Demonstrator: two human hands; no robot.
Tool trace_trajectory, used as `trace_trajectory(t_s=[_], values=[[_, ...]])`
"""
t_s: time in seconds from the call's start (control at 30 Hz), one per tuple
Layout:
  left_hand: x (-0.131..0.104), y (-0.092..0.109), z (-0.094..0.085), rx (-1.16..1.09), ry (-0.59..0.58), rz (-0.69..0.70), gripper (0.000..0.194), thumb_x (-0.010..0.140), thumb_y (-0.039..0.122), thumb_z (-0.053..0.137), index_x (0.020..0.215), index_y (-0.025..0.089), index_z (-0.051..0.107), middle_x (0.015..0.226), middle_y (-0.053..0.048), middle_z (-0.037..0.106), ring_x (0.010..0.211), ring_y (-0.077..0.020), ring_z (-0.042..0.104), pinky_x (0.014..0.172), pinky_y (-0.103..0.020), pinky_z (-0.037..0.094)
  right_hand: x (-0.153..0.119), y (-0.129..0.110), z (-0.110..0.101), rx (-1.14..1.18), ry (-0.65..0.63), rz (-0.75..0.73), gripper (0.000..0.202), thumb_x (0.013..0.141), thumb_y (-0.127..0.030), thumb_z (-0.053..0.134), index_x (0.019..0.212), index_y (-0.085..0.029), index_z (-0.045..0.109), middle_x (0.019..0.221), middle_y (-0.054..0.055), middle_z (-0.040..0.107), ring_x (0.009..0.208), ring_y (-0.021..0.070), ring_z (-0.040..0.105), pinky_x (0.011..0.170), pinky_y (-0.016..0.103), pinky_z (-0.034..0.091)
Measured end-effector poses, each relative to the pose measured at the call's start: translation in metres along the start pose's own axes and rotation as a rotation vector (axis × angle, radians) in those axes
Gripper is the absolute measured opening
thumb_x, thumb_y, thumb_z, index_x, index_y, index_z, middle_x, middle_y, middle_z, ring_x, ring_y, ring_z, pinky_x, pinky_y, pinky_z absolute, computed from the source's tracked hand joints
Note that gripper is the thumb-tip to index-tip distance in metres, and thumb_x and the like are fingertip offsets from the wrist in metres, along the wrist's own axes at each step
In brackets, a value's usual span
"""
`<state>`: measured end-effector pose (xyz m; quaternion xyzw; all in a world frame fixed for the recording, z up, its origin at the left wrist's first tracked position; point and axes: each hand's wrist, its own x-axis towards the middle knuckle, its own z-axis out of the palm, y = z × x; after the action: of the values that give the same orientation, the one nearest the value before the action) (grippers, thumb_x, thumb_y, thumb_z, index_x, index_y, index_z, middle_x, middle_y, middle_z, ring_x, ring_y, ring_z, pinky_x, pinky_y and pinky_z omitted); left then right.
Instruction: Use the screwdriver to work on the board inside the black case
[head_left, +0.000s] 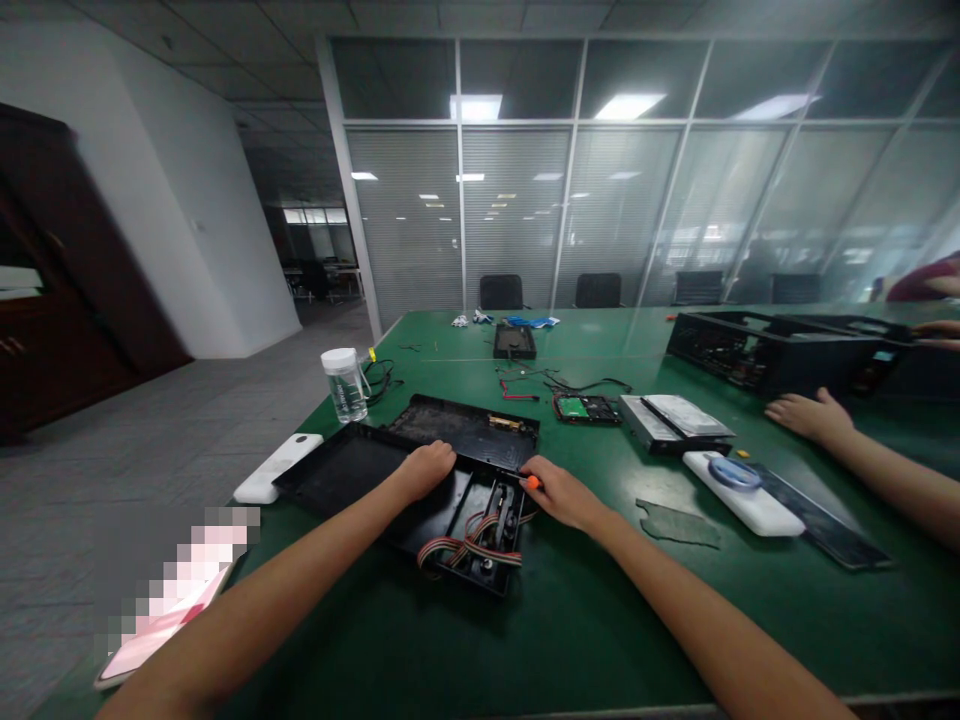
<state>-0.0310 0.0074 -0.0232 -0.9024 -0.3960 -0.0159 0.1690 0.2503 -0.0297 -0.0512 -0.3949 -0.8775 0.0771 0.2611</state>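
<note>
My left hand [426, 470] is closed on the inner edge of a black casing [345, 475], a shallow box-like part lying on the green table. My right hand [561, 492] grips a screwdriver with an orange handle [533, 482]; its thin shaft points left at the casing's right-hand edge, and its tip is too small to make out. Striped ribbon wires [457, 548] spill out of the open compartment at the casing's near right. Behind it, touching or overlapping, lies a second black panel [465, 430] with a brass-coloured strip along its far right.
To the left are a water bottle [346, 385], a white power bank [277, 468] and a phone [169, 630]. A circuit board [585, 408], a metal drive [675, 424] and a white device [742, 495] lie to the right. Another person's hand [814, 415] rests near a black computer case [757, 355].
</note>
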Motion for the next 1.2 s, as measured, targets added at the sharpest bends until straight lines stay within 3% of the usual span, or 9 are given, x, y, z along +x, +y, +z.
trace_trajectory(t_s=[0.17,0.33,0.47,0.7,1.2], values=[[0.003,0.004,-0.019,-0.146,0.086,0.11,0.016,0.087,0.008,0.037,0.089,0.013,0.051,0.087,-0.008,0.056,0.083,-0.0179,0.052,0.076,-0.028,0.042,0.001,-0.002,-0.001,0.028,0.005,0.01,0.018,0.087,-0.027,0.041,0.1,-0.02,0.052,0.096,0.006,0.056,0.085,0.0165,0.054,0.077,0.03,0.044],[0.018,0.032,-0.028,-0.349,0.092,0.218,0.016,0.09,0.018,0.039,0.094,0.015,0.054,0.086,-0.005,0.059,0.082,-0.0155,0.055,0.077,-0.024,0.041,0.001,-0.002,0.0,0.06,0.015,0.023,0.019,0.088,-0.028,0.04,0.1,-0.02,0.052,0.096,0.006,0.056,0.086,0.0165,0.054,0.077,0.03,0.044],[0.028,0.048,-0.024,-0.443,0.123,0.259,0.018,0.088,0.018,0.043,0.094,0.014,0.059,0.09,-0.006,0.061,0.086,-0.0155,0.056,0.08,-0.024,0.041,0.001,0.001,-0.003,0.109,0.042,0.02,0.02,0.087,-0.029,0.041,0.101,-0.022,0.053,0.098,0.006,0.056,0.087,0.0169,0.054,0.079,0.032,0.044],[0.028,0.052,-0.007,-0.573,0.146,0.285,0.022,0.086,0.012,0.043,0.1,0.014,0.061,0.095,-0.006,0.061,0.088,-0.0136,0.056,0.081,-0.022,0.042,0.003,0.014,-0.015,0.187,0.312,0.068,0.022,0.088,-0.035,0.039,0.092,-0.021,0.056,0.096,0.007,0.055,0.092,0.0182,0.052,0.084,0.031,0.041],[0.026,0.052,-0.004,-0.486,0.065,0.251,0.026,0.08,0.003,0.044,0.095,0.015,0.062,0.092,-0.006,0.064,0.089,-0.016,0.058,0.081,-0.024,0.043,0.001,0.014,-0.013,0.2,0.237,0.098,0.025,0.089,-0.038,0.036,0.088,-0.021,0.054,0.084,0.004,0.056,0.078,0.0163,0.052,0.075,0.03,0.042]])
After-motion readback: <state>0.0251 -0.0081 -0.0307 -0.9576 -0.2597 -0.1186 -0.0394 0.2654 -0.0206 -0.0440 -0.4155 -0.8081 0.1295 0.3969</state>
